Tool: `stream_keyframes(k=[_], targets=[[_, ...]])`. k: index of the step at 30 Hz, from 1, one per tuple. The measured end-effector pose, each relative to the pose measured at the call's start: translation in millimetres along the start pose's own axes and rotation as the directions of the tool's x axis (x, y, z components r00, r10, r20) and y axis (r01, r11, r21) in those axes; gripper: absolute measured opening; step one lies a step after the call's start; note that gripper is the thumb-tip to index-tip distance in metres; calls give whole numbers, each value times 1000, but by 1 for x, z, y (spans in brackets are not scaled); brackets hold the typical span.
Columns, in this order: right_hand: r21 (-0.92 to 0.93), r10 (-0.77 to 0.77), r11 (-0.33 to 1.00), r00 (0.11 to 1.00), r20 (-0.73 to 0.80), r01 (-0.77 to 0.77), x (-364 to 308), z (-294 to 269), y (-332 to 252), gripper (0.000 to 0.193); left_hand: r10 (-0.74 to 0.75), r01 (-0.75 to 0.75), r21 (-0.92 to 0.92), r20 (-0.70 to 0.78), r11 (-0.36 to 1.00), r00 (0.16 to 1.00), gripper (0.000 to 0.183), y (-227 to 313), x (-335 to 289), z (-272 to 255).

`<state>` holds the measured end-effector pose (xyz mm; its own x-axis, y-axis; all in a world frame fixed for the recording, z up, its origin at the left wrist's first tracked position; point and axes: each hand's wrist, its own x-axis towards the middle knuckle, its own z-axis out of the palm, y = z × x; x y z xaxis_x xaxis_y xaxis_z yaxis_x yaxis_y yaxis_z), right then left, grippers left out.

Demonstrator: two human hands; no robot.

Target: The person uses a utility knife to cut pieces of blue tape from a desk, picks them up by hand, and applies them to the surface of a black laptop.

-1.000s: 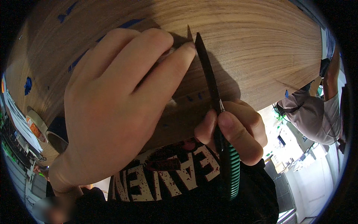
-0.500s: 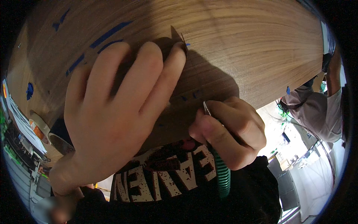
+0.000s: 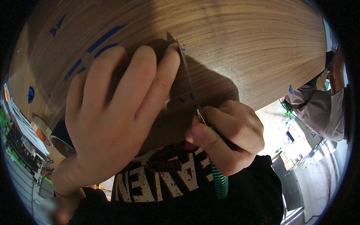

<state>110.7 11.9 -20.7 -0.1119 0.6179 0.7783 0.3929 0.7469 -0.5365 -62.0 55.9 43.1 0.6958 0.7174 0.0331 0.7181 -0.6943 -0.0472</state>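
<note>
My left hand (image 3: 108, 93) lies palm down over the wooden table (image 3: 243, 48), its fingers stretched and spread. Its index fingertip touches a thin, dark strip with a pointed end (image 3: 170, 36); what lies beneath the palm is hidden. My right hand (image 3: 232, 135) is closed around a craft knife (image 3: 219, 182) with a green ribbed handle and a slim silver tip. That tip meets or overlaps the near end of a narrow line running down from my left index fingertip. Whether this line is the strip's edge or part of the knife, I cannot make out.
Blue tape pieces (image 3: 107, 37) stick to the table left of and above my left hand, with smaller bits between the hands. A tape roll (image 3: 40, 129) and a dark round container (image 3: 60, 138) stand at the left. Another person's sleeve (image 3: 317, 114) shows at the right edge.
My right hand and the knife have shifted slightly left. The narrow line between my left index fingertip and the knife tip now shows along its length. My left hand has barely moved.
</note>
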Motion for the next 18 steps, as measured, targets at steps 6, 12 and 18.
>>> stream_keyframes(k=[6, 12, 18], targets=[[8, 19, 1000, 1000, -10, -19, 1, 0, -3, 23, -22, 22, -54, 11, 998, 1000, 42, -2, 2, -2], [-37, 92, 995, 994, 63, -89, 0, -6, -7, 25, -39, 45, -167, 36, 985, 999, 39, -10, 7, 0], [-16, 150, 988, 986, -70, -152, -9, -6, 0, 27, -108, 73, -504, -40, 861, 993, 27, -19, 7, 9]])
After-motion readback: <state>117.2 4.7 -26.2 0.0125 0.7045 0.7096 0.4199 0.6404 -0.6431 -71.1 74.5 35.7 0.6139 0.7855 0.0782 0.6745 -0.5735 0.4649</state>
